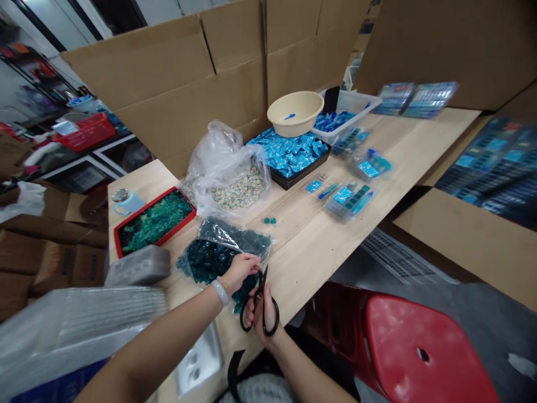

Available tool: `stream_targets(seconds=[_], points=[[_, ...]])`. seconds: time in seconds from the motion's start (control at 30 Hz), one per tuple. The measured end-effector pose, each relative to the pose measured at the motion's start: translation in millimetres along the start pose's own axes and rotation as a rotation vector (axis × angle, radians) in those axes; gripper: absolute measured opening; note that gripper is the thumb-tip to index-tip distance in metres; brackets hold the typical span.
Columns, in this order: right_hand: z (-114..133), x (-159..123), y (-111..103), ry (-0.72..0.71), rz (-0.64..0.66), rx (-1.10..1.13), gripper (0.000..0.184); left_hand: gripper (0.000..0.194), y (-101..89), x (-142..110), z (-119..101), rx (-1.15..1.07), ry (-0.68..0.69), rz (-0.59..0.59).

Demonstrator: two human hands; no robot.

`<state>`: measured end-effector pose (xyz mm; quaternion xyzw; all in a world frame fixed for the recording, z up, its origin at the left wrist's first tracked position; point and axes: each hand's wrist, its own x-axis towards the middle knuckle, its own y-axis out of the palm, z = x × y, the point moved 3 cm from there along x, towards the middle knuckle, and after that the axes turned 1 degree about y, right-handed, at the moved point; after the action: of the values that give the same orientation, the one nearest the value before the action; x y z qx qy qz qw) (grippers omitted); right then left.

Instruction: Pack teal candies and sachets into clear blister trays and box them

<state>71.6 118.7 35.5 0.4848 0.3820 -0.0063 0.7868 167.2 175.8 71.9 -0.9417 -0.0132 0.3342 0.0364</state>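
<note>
Dark teal pieces fill a clear plastic bag (235, 238) lying near the table's front edge. My left hand (241, 270), with a pale bracelet at the wrist, is closed on the bag's edge at its right side. In my right hand (262, 313) is a pair of black-handled scissors (263, 288), its blades pointing up beside my left fingertips. My fingers are in the handle loops, and the blades appear slightly apart. Whether they touch the plastic I cannot tell. Two small teal cubes (269, 220) rest on the wood beyond the bag.
A red tray (193, 211) of green pieces and an open bag (239, 190) of small pale pieces lie behind. Further back are a black tray (293, 182) of blue packets and a cream basin (272, 115). Filled clear boxes (350, 201) stand right; a red stool (428, 330) is below.
</note>
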Motion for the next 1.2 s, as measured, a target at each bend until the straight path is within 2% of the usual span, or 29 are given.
stream_targets(seconds=[0.13, 0.27, 0.37, 0.53, 0.77, 0.9, 1.0, 1.2], points=[[5.8, 2.9, 1.6, 0.015, 0.012, 0.016, 0.055, 0.023, 0.6, 1.6, 2.7, -0.002, 0.015, 0.010], [8.5, 8.7, 3.2, 0.055, -0.060, -0.049, 0.055, 0.023, -0.2, -1.6, 2.3, 0.000, 0.033, 0.029], [11.2, 10.4, 0.0, 0.029, -0.117, -0.126, 0.054, 0.024, 0.8, -2.5, -1.0, 0.002, 0.060, -0.004], [17.3, 10.5, -8.6, 0.018, -0.097, -0.187, 0.057, 0.025, 10.3, 6.2, -2.7, 0.093, 0.088, -0.063], [27.1, 9.2, -7.8, 0.062, -0.067, -0.137, 0.057, 0.016, 21.4, 22.4, 6.4, 0.233, 0.018, -0.054], [29.9, 19.2, -7.8, 0.025, -0.037, -0.133, 0.056, 0.019, 22.7, 16.9, 8.0, 0.196, -0.049, 0.007], [35.9, 31.6, -8.6, -0.020, -0.065, -0.182, 0.057, 0.020, 24.8, 9.7, 7.3, 0.141, -0.098, 0.048], [61.1, 48.6, -6.0, -0.083, -0.054, -0.349, 0.062, 0.021, 27.7, -2.3, -1.4, 0.021, -0.160, 0.115]])
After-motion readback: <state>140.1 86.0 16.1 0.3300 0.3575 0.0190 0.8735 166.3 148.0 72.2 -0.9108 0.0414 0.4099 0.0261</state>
